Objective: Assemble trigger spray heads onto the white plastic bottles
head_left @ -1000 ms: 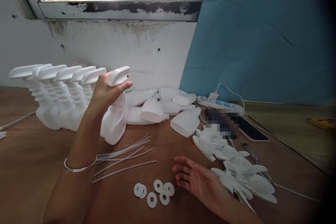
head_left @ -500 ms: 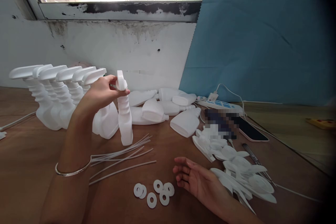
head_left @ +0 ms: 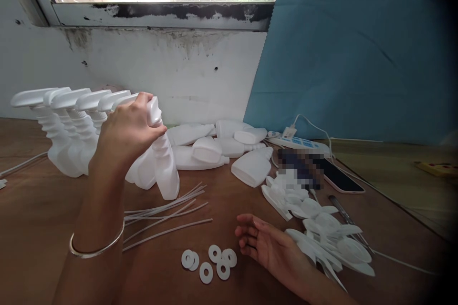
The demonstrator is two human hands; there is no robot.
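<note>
My left hand (head_left: 129, 126) is wrapped round the head of a white spray bottle (head_left: 167, 167). The bottle tilts to the left, its base at the table. Behind that hand stands a row of white spray bottles (head_left: 67, 140) with their heads on, partly hidden by my arm. My right hand (head_left: 268, 243) rests palm-side inward with loosely curled fingers apart and nothing in them. Beside its fingertips lie several white ring washers (head_left: 206, 272). Thin white tubes (head_left: 168, 233) are spread between my two arms. Right of my right hand is a pile of white spray-head parts (head_left: 332, 231).
White bottles without heads (head_left: 252, 167) lie along the wall. A power strip (head_left: 304, 145) with a plugged-in cable, a phone (head_left: 339, 176) and a slim metal tool (head_left: 345, 212) are on the right. A blue cloth (head_left: 339, 57) hangs behind.
My left hand has moved left and wrapped further over the spray head. The bottle has gone from nearly upright to leaning left. My right hand stays in place.
</note>
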